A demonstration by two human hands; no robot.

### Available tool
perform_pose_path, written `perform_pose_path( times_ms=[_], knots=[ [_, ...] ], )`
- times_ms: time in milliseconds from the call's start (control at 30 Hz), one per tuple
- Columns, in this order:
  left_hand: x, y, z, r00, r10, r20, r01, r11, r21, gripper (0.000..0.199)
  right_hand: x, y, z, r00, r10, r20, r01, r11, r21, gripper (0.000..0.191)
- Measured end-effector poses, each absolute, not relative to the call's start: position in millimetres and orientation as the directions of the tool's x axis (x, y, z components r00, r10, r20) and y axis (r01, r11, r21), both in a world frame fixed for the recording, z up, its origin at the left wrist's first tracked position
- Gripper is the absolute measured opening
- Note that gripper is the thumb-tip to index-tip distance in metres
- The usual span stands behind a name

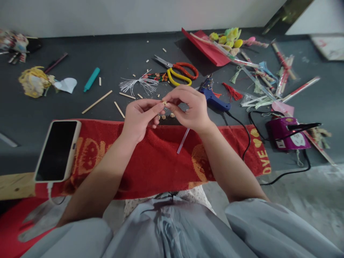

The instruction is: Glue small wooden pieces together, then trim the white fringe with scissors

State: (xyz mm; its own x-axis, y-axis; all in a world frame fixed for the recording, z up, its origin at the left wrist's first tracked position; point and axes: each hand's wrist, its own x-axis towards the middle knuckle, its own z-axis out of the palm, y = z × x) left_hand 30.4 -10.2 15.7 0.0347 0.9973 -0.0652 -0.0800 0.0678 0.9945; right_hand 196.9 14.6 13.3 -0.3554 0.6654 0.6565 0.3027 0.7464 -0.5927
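My left hand (139, 116) and my right hand (189, 107) meet above the far edge of a red towel (158, 161). Between the fingertips of both hands is a tiny pale star-shaped piece (165, 103), pinched from either side. Several similar small pieces (172, 115) lie on the dark table just beneath my hands. A bundle of white strings (138, 85) rests beyond my left hand. Past my right hand are scissors (178, 73) with red and yellow handles and a blue glue gun (215, 98). A translucent stick (183, 141) lies on the towel below my right hand.
A phone (57, 150) with a cable sits on the towel's left end. Thin wooden sticks (96, 102) and a teal marker (91, 79) lie at left. Red paper (206, 50), tassels and wrapped sticks crowd the right. A purple power block (287, 133) has black cords running from it.
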Motion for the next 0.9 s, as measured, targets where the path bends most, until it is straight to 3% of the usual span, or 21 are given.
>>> perform_pose_path(
  times_ms=[300,533,700,800,900],
  knots=[
    [31,-10,24,0.064,0.988,-0.141,-0.127,0.148,0.981,0.029,196,15,12,-0.360,0.625,0.692,0.289,0.780,-0.554,0.020],
    [28,-4,18,-0.016,0.989,-0.147,-0.065,0.146,0.987,0.023,205,19,14,-0.371,0.686,0.626,0.372,0.727,-0.577,0.030],
    [22,1,13,-0.042,0.991,-0.127,-0.079,0.124,0.989,0.019,230,29,20,-0.192,0.864,0.466,0.693,0.455,-0.559,0.028],
    [22,1,14,-0.037,0.989,-0.143,-0.100,0.139,0.985,0.019,249,31,26,-0.067,0.937,0.342,0.882,0.216,-0.420,0.008],
    [26,0,16,-0.045,0.980,-0.193,-0.154,0.184,0.971,0.019,268,29,29,0.082,0.944,0.320,0.951,0.022,-0.307,0.014]
  ],
)
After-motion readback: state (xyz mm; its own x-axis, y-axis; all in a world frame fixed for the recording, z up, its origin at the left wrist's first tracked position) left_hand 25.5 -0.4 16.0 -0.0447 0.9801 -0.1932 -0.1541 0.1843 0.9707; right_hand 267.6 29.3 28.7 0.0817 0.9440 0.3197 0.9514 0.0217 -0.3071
